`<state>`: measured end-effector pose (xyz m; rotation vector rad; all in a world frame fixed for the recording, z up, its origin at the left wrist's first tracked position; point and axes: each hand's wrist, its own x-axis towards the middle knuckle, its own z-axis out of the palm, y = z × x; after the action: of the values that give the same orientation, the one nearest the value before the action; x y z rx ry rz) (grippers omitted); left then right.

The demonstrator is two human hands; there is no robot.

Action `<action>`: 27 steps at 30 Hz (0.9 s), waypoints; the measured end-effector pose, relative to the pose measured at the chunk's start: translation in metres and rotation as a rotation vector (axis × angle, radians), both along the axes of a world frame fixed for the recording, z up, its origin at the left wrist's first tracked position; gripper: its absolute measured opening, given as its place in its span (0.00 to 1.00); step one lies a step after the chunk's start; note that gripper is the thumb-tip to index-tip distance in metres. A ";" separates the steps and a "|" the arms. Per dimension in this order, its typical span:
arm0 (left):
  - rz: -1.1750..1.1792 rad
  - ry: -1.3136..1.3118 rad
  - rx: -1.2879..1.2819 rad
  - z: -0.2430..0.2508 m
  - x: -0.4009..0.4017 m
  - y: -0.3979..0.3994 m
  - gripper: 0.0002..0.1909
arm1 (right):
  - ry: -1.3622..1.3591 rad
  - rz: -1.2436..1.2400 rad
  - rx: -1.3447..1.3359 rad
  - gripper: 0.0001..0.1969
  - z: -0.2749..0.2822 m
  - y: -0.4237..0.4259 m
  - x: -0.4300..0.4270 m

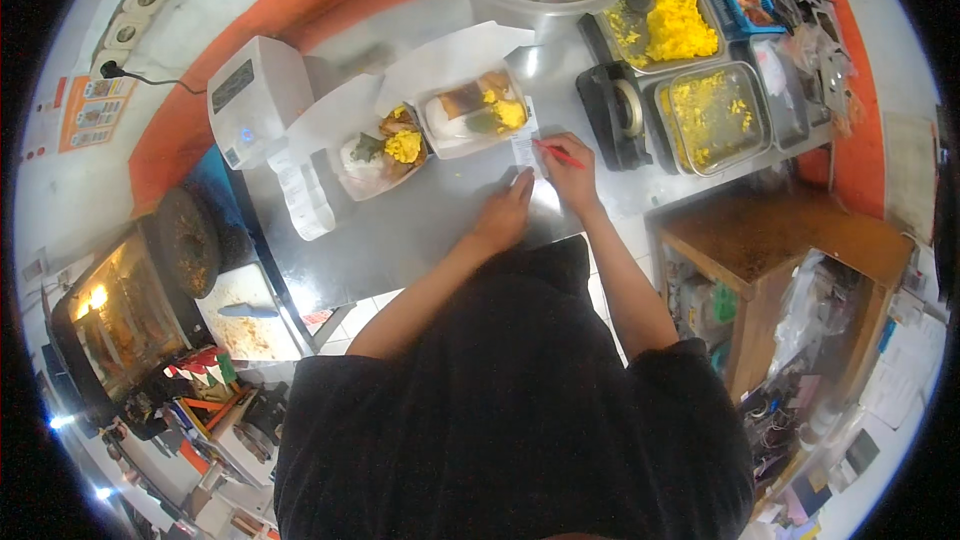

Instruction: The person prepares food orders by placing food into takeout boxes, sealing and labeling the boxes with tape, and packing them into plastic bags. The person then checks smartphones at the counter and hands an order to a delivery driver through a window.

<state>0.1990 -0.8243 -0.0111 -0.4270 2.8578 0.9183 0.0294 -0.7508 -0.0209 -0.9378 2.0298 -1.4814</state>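
My right hand [574, 176] holds a red pen [562, 154], its tip over a narrow paper slip [525, 148] that bears printing. The lower end of the slip lies under the fingers of my left hand [504, 216], which rests on the steel table [405, 240]. Just left of the slip stands an open white food box [450, 139] with rice, yellow crumbled food, a green leaf and brown pieces. Beside it a second open box [375, 180] holds similar food. Both lids are raised toward the wall.
A white label printer [259, 101] with a curled paper strip [304, 199] stands at left. To the right are a black tape dispenser [615, 120] and steel trays of yellow food [679, 22]. A plastic tub [536, 7] stands at the back. A knife [247, 310] lies on a cutting board [251, 341].
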 end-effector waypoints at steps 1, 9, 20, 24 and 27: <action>-0.002 -0.042 0.053 0.002 0.000 -0.001 0.33 | -0.030 0.049 -0.010 0.06 -0.003 0.001 -0.003; 0.057 0.063 0.092 0.012 0.000 0.000 0.30 | -0.060 0.142 0.071 0.06 -0.004 0.011 -0.008; 0.101 0.067 0.119 0.013 -0.008 0.002 0.26 | -0.123 0.175 0.029 0.04 -0.001 0.019 -0.004; 0.084 0.067 0.125 -0.003 0.003 -0.003 0.25 | 0.052 0.193 0.029 0.09 0.001 0.021 -0.001; 0.240 0.152 0.060 0.006 0.014 -0.018 0.23 | 0.425 0.161 0.052 0.12 0.013 0.015 -0.006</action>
<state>0.2131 -0.8423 -0.0050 -0.7358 2.9504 1.1183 0.0235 -0.7354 -0.0077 -1.4567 2.2005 -1.2133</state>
